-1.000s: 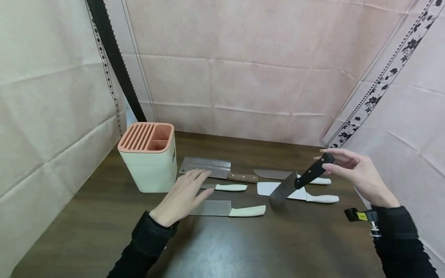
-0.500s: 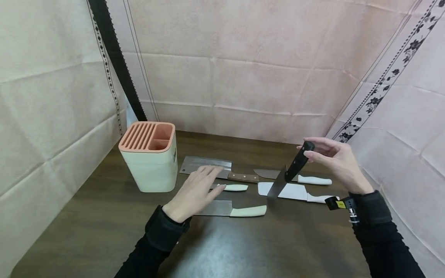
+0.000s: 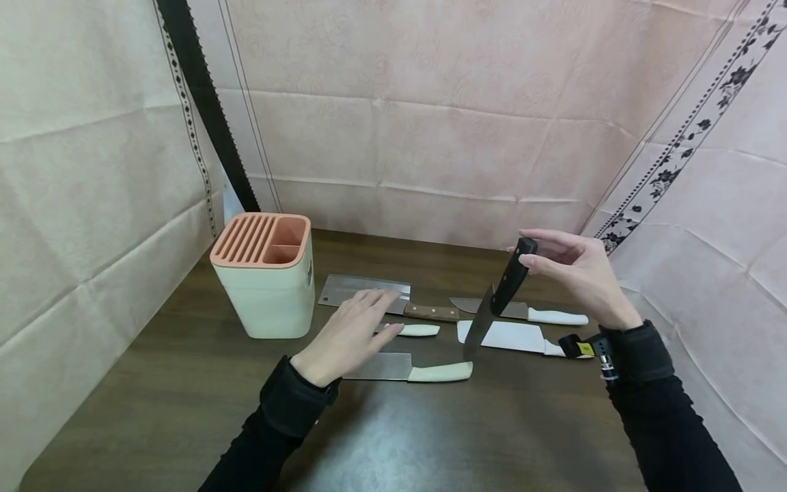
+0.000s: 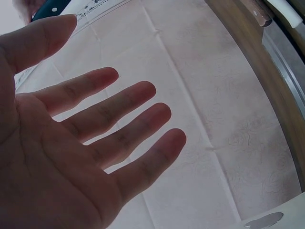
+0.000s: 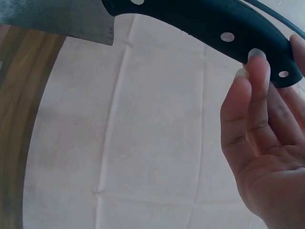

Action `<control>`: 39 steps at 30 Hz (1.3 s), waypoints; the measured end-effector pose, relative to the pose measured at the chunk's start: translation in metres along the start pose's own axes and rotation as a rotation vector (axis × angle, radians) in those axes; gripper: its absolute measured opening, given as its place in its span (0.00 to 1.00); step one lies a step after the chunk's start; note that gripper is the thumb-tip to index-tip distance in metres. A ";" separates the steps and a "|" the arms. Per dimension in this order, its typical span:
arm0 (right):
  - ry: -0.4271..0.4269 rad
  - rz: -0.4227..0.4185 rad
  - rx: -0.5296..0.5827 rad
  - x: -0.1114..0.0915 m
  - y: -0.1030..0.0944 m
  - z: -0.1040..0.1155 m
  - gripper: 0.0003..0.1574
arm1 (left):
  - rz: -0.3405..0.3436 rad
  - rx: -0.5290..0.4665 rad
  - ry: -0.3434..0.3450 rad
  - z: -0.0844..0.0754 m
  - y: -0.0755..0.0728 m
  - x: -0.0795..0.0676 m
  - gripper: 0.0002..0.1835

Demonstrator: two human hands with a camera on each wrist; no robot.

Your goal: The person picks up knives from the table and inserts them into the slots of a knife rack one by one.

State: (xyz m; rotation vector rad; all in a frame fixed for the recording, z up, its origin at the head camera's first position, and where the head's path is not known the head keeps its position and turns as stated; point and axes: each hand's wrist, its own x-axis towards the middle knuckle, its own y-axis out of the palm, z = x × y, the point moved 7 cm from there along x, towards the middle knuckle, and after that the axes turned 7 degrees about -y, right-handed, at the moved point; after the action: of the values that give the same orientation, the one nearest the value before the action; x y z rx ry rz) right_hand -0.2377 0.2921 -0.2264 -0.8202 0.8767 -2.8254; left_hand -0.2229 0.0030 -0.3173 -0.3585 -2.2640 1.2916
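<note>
By the end of its black riveted handle, my right hand [image 3: 572, 273] pinches a kitchen knife [image 3: 513, 279] between thumb and fingers. The blade tilts down to the left, over a white-bladed knife [image 3: 516, 336]; whether its tip touches the table cannot be told. In the right wrist view, the knife's handle [image 5: 200, 21] crosses the top, above the palm. My left hand [image 3: 350, 338] has its fingers extended over a small white-handled knife [image 3: 420, 330] and a pale-handled cleaver [image 3: 439, 372], partly hiding both. The left wrist view shows that palm [image 4: 57, 162] holding nothing.
A mint-green knife holder [image 3: 267, 301] with a pink slotted top stands left of the knives. Behind lie a wooden-handled cleaver [image 3: 430, 312] and a white-handled knife [image 3: 556, 317]. Pale cloth [image 3: 443, 150] walls in the brown table [image 3: 393, 437].
My right hand has moved left and slightly up, bringing the black-handled knife more upright. My left hand has shifted a little to the right, fingers still extended.
</note>
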 end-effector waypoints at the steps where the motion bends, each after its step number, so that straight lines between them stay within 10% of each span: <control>1: 0.000 0.001 -0.014 0.000 0.001 0.001 0.27 | 0.001 -0.002 0.001 0.000 0.000 0.000 0.28; 39: -0.072 0.023 0.143 0.033 0.054 0.022 0.23 | 0.020 0.000 0.032 -0.006 0.002 0.018 0.28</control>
State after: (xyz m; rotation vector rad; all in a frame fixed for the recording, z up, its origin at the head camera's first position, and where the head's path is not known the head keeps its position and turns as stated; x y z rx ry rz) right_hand -0.2595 0.2286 -0.2244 -0.8800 0.6620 -2.7804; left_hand -0.2346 0.0165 -0.3114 -0.4002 -2.2388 1.2868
